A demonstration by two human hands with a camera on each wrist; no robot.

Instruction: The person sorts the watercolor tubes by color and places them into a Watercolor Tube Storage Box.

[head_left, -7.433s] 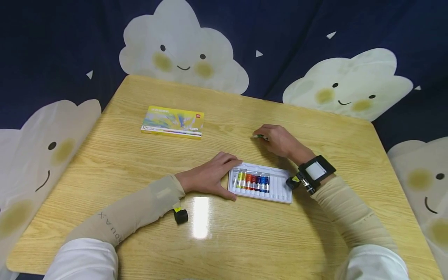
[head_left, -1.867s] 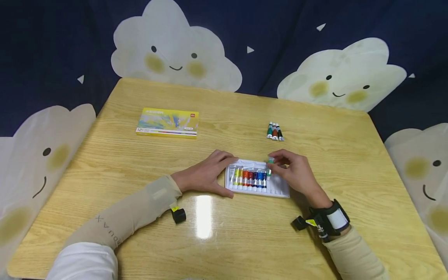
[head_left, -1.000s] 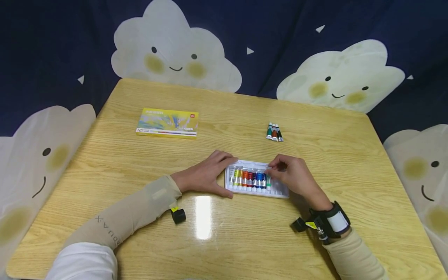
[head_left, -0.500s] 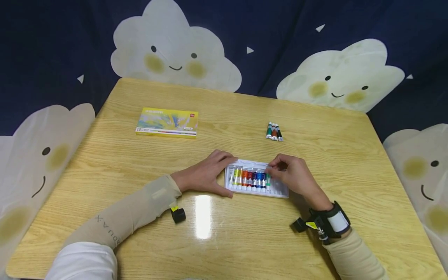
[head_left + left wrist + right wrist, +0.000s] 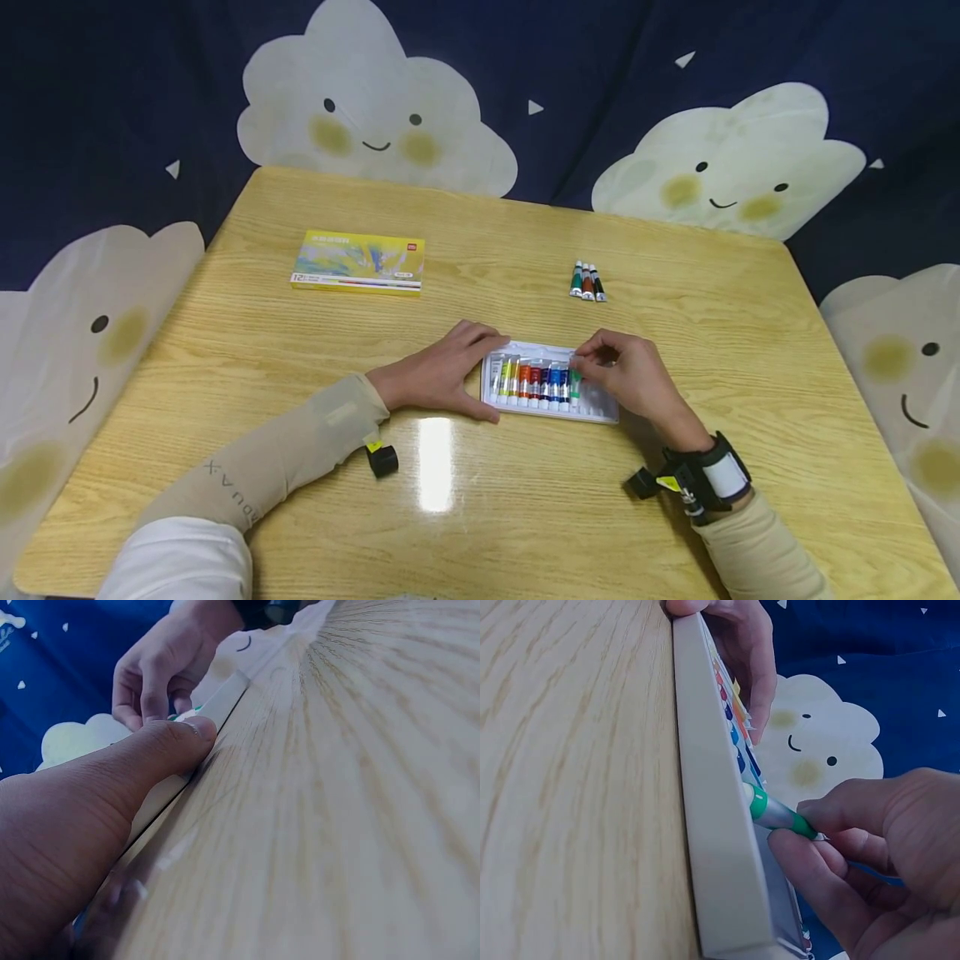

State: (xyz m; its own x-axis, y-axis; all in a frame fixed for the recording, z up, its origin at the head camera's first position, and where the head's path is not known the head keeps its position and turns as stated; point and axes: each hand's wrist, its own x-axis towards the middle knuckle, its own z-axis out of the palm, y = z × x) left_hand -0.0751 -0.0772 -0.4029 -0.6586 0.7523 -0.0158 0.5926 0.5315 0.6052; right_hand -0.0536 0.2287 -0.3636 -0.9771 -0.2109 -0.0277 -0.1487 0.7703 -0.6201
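A person's right hand pinches a green tube by its flat tail between thumb and finger, over the right half of a white tray. In the right wrist view the tube lies tilted, its cap end low against the inside of the near wall and its tail raised in the fingertips. The left hand grips the tray's left end, thumb on the near side, fingers at the far edge.

Seating the tube well would seem to call for keeping the cap against that near wall, lining the body up with its groove, then lowering the tail straight down with a light touch. A steady left hand should stop the tray sliding, and too hard a pinch could bend the soft tail.

Just left of the green tube, a row of tubes runs side by side, yellow through red to blue, a guide for spacing; bare grooves show to its right. Beyond the tray on the wooden table, a teal tube, a brown tube and a black tube lie together, with a yellow box farther left.
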